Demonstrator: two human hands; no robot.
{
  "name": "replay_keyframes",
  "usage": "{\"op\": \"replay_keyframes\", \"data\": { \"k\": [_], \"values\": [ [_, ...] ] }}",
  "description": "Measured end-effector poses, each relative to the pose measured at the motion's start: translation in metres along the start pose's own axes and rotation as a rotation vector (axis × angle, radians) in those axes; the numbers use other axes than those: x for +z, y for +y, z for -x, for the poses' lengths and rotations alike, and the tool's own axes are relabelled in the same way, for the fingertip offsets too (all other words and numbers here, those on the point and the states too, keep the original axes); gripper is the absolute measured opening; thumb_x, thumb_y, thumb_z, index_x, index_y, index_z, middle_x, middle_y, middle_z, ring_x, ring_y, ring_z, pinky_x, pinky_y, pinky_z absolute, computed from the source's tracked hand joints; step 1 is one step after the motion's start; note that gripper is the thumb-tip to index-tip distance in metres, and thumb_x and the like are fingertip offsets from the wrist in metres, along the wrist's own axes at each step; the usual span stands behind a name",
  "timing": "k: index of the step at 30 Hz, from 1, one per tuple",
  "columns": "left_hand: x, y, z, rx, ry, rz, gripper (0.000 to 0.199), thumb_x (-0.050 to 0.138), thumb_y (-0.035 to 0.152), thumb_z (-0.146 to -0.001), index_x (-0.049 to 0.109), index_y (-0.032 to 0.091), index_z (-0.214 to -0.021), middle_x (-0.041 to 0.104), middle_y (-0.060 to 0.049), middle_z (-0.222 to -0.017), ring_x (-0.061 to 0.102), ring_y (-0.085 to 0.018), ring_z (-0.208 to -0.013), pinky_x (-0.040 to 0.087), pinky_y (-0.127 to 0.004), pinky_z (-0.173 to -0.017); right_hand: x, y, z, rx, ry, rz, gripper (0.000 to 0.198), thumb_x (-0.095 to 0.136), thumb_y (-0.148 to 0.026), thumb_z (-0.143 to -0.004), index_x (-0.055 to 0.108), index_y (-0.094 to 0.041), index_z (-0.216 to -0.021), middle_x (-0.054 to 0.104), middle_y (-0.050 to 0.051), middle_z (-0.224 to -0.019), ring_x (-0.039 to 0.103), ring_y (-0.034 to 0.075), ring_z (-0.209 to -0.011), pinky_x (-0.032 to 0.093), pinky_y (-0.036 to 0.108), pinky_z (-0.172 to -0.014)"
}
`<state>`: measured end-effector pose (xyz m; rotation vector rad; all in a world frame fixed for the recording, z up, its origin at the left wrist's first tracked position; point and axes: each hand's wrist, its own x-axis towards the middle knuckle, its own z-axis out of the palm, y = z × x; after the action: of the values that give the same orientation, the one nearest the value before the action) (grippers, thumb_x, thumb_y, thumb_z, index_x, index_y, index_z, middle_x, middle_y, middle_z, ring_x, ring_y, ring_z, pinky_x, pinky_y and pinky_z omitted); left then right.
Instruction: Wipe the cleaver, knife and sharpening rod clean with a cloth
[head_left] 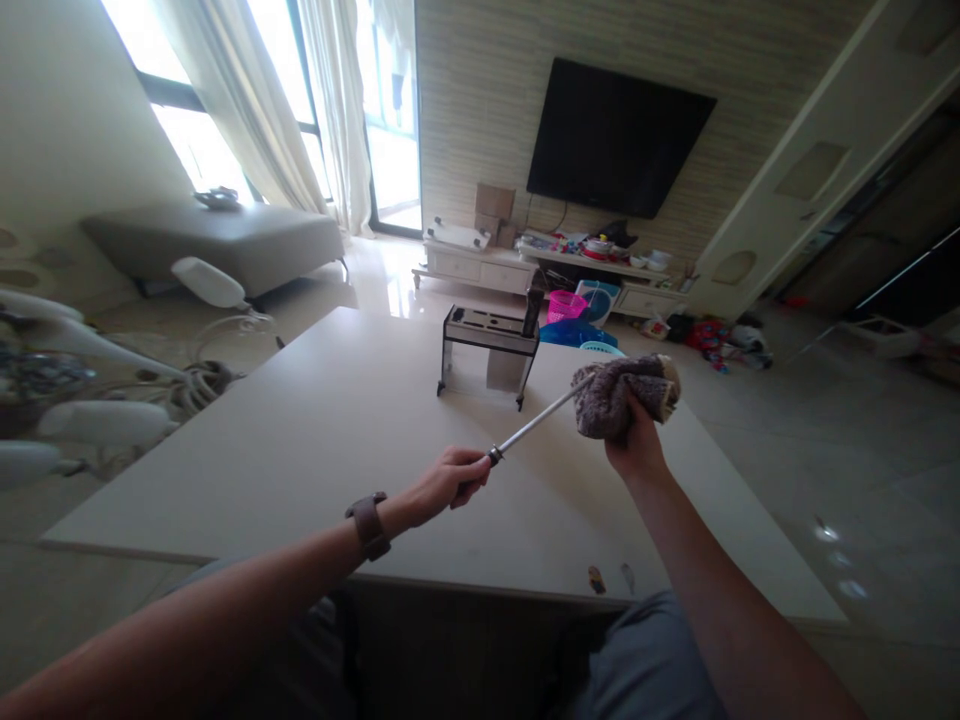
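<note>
My left hand (459,478), a watch (368,525) on its wrist, is closed round the dark handle of a sharpening steel (536,423). The pale metal rod slants up to the right over the table. Its far end meets a bunched grey-brown towel (611,400) with a cream edge; whether the cloth wraps the tip, I cannot tell. My right hand (637,440) grips this towel from below, the fingers partly hidden in its folds. Beyond both hands, a clear-sided knife block (489,350) with a slotted top and black edges stands upright on the table.
The white table (300,450) fills the middle, with two small objects, one a yellow-black piece (596,580), by its near edge. Past the far edge are a pink basket (566,305) and a TV cabinet (487,268). White chairs (105,422) stand to the left.
</note>
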<state>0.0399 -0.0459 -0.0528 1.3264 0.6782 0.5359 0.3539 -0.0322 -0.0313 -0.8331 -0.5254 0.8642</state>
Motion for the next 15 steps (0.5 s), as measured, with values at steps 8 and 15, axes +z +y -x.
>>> {"op": "replay_keyframes", "data": {
  "k": [8, 15],
  "values": [
    [0.004, -0.005, -0.007, -0.098, -0.056, 0.356, 0.043, 0.069, 0.053, -0.085, 0.053, 0.015, -0.072, 0.04, 0.006, -0.055, 0.029, -0.003, -0.039, 0.017, -0.017, -0.036, 0.041, 0.042, 0.065, 0.289, -0.055, 0.02, 0.038, 0.088, -0.026, -0.065, 0.076, -0.023, -0.101, 0.081, 0.001, -0.105, 0.074, 0.023, -0.104, 0.058, 0.039, -0.101],
    [0.006, -0.019, -0.01, -0.08, -0.013, 0.309, 0.025, 0.067, 0.034, -0.073, 0.047, 0.019, -0.068, 0.043, 0.006, -0.045, 0.036, -0.007, -0.032, 0.022, -0.018, -0.034, 0.059, 0.064, 0.116, 0.329, -0.152, 0.133, 0.05, 0.094, -0.021, -0.055, 0.076, -0.021, -0.102, 0.081, 0.004, -0.105, 0.074, 0.026, -0.104, 0.055, 0.046, -0.105]
  ]
}}
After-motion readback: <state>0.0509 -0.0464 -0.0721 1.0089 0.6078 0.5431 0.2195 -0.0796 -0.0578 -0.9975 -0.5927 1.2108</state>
